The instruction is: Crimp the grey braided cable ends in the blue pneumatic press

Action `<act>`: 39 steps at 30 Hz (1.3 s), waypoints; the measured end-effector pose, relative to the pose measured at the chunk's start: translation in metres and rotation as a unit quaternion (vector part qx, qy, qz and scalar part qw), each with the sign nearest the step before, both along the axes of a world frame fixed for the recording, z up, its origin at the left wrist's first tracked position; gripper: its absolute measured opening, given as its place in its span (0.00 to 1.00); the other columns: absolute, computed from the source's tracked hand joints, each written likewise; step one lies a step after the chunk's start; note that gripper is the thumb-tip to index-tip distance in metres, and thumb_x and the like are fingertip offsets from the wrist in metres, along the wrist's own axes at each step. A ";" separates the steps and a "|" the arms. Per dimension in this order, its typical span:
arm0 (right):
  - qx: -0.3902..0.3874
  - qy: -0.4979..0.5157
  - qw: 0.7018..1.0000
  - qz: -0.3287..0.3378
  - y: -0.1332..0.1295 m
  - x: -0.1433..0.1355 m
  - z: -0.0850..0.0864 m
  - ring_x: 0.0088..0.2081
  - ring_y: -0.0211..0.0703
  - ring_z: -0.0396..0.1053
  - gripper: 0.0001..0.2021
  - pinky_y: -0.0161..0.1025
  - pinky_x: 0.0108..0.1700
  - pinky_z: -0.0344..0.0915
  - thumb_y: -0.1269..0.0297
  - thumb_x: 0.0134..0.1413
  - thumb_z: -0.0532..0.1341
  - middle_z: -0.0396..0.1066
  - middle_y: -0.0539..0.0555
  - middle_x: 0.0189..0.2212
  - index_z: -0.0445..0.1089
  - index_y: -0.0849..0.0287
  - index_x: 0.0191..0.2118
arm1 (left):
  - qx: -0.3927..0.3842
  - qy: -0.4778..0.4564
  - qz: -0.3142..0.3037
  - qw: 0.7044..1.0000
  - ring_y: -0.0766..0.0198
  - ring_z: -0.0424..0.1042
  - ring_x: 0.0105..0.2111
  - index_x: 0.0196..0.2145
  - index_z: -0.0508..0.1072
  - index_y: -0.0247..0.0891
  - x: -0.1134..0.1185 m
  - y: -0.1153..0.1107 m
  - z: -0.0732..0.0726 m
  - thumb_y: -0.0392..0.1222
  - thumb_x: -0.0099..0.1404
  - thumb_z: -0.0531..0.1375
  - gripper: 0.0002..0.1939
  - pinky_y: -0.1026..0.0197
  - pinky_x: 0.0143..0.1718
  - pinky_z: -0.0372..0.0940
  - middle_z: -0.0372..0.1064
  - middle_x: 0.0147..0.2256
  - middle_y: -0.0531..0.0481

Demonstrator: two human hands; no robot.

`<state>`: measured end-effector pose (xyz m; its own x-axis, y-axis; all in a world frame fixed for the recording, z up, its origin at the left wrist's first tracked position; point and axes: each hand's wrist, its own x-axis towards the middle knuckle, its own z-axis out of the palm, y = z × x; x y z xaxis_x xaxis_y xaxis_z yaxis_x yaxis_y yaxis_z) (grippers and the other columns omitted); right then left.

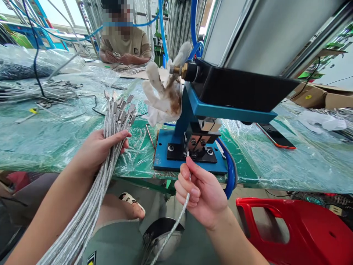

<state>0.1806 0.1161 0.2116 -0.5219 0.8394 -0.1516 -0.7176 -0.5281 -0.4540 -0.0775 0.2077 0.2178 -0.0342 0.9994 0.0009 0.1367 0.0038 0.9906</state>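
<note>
One cable (182, 212) at the press (226, 88)
Right hand (204, 193) pinches it, likely for aim; left hand (96, 147) clasps the bundle (101, 180) aside.

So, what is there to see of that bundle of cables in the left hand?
The bundle of cables looks silvery and metallic, made of many thin, twisted lengths. The left hand grips it near the top, thumb across the front. Small, flat, metallic end pieces splay above the hand, over the table. Below, it slants toward the lower left and leaves the picture.
</note>
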 end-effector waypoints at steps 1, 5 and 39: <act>0.002 0.001 1.000 0.001 0.000 0.000 0.000 0.15 0.31 0.39 0.23 0.27 0.16 0.43 0.57 0.67 0.49 0.51 0.44 0.11 0.70 0.62 0.25 | -0.003 -0.001 0.003 1.000 0.66 0.68 0.24 0.37 0.76 0.32 0.000 0.000 0.000 0.52 0.56 0.67 0.19 0.65 0.26 0.62 0.71 0.25 0.49; 0.001 -0.007 1.000 -0.001 0.000 0.000 0.001 0.16 0.30 0.39 0.21 0.26 0.16 0.43 0.56 0.66 0.52 0.49 0.43 0.11 0.68 0.61 0.24 | -0.011 -0.008 0.008 1.000 0.65 0.68 0.23 0.35 0.76 0.34 0.003 0.000 0.001 0.52 0.54 0.68 0.18 0.64 0.25 0.62 0.72 0.24 0.50; 0.011 -0.132 0.988 -0.075 -0.018 -0.003 -0.002 0.07 0.27 0.52 0.21 0.25 0.09 0.49 0.56 0.56 0.60 0.66 0.50 0.11 0.69 0.64 0.18 | -0.010 0.002 -0.003 1.000 0.67 0.68 0.23 0.35 0.76 0.33 0.002 -0.001 0.003 0.53 0.56 0.67 0.19 0.65 0.25 0.61 0.71 0.24 0.51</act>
<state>0.1778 0.0979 0.2092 -0.3362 0.9091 -0.2458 -0.6423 -0.4122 -0.6461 -0.0759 0.2068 0.2206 -0.0276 0.9994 -0.0191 0.1406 0.0228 0.9898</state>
